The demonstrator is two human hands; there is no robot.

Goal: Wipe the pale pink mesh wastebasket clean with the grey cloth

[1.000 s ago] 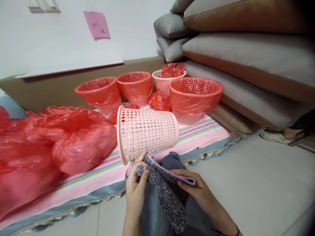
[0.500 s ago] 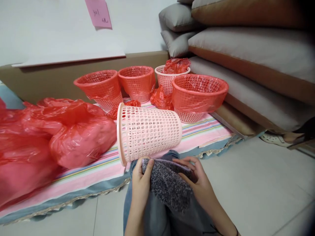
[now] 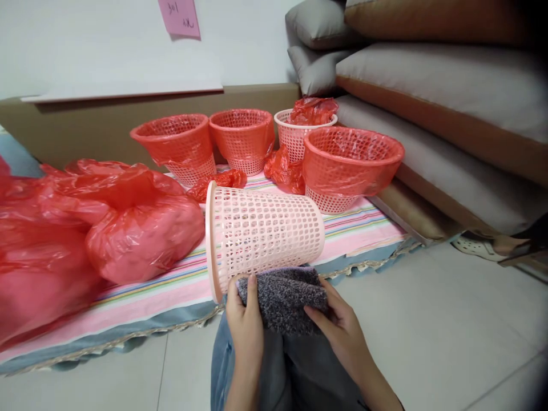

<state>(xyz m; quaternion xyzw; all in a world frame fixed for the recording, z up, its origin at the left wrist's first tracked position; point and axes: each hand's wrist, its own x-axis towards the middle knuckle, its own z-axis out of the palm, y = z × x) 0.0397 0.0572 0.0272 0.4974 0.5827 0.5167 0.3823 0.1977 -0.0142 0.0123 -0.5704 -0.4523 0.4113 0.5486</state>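
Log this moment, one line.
left hand: holds gray cloth | right hand: holds same cloth | pink basket: on its side | stuffed red bag: left of basket

Left hand (image 3: 245,319) partly hidden behind grey cloth (image 3: 289,302), pink note (image 3: 180,16) cut off at top

Faded blue-gry jeans (image 3: 223,361); thin blk band (image 3: 400,403) nr R wrist (image 3: 379,385).

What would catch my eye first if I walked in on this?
Probably the pale pink basket lying on its side mid-picture, on a striped cloth. Just below it, the left hand and right hand hold a speckled grey cloth between them. Bulging red bags crowd the picture's left, and three red-lined baskets stand upright behind.
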